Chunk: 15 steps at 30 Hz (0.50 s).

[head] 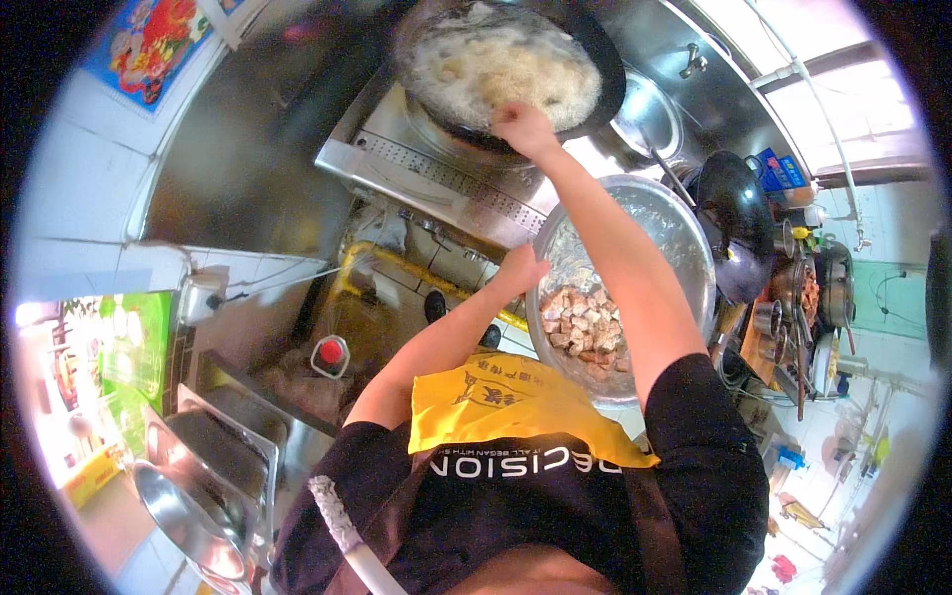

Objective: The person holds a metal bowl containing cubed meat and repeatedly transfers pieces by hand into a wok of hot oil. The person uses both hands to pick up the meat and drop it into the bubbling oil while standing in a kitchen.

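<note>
My left hand (520, 271) grips the near left rim of a large stainless steel basin (673, 223). Pale, coated chunks of what looks like meat (584, 327) lie heaped in the basin's lower part. My right arm reaches across the basin, hiding some of its inside. Over the near edge of a big black wok (613, 78) is my right hand (524, 128), fingers curled; whether anything is in them is not visible. Foamy, bubbling oil (483, 63) fills the wok, with yellowish pieces partly showing in it. The wok sits on a steel stove (446, 182).
A metal pot (651, 111) stands right of the wok, and a second dark wok (736, 223) beyond the basin. Further right are several pots and containers (770, 316). A yellow gas pipe (401, 260) runs below the stove. A lit cigarette (353, 539) with long ash juts in below.
</note>
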Available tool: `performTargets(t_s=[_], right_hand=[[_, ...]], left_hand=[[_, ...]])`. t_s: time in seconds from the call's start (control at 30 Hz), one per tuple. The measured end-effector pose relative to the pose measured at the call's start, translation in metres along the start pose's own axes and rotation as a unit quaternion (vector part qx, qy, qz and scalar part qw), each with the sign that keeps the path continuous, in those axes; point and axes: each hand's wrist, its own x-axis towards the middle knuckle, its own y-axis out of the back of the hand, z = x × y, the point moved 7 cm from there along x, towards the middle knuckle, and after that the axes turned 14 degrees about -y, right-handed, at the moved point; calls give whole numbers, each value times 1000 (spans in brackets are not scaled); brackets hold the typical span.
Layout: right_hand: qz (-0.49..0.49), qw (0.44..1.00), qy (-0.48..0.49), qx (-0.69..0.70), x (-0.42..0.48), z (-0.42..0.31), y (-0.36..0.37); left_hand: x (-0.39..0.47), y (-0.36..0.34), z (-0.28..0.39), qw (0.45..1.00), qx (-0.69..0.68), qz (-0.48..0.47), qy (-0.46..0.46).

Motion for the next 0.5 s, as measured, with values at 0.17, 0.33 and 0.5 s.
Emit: performTargets(t_s=[0.17,0.33,0.5], right_hand=[[64,997,41,1,-5,-23,8],[134,982,112,71,-77,42,79],[-91,950,-150,-260,-154,316,39]], left_hand=[[3,-5,-9,998,64,-3,-5],[4,1,-12,999,31,-3,11],[3,-1,7,997,3,-70,36]])
